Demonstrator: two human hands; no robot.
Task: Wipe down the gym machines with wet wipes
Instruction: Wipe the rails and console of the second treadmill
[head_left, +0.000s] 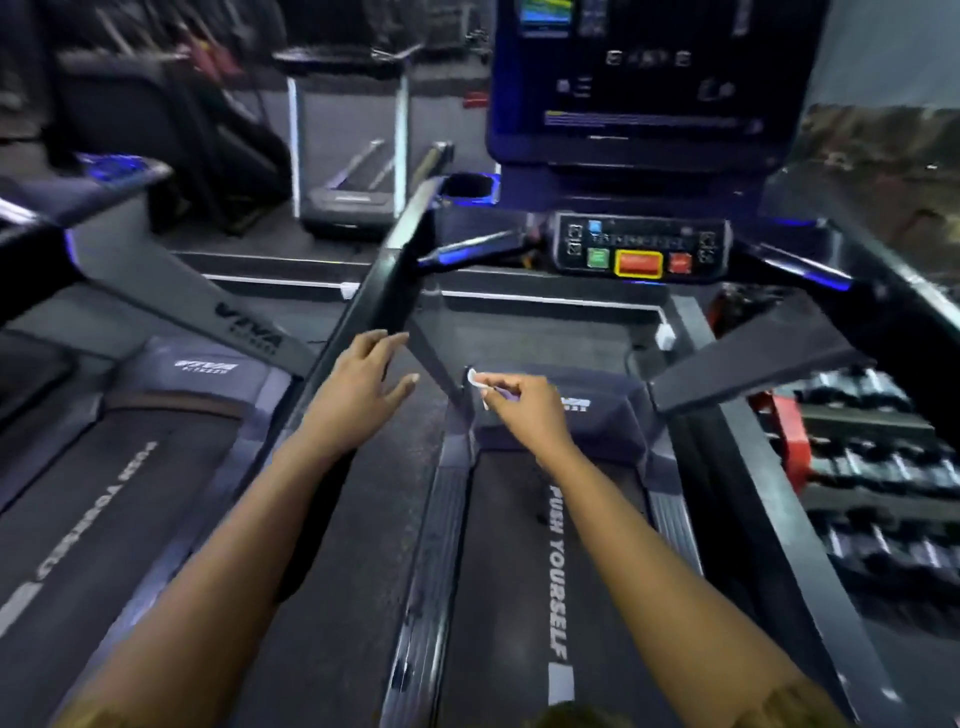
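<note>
Showing only as a small white scrap, the wet wipe was held pinched between thumb and curled fingertips of the right hand. So little of it was gripped that it could be judged likely to be dragged out of the pinch by the hard edge of the slanted upright just left of the grip, and dropped onto the motor cover beneath or the belt nearer the body. Further left, the left hand was spread, nothing held, near the handrail. Above and beyond the grip, the control panel was exposed; its buttons might be pressed by a careless pass. Open room was left to the right, bounded by the right arm rail, with a dumbbell rack well beyond it.
</note>
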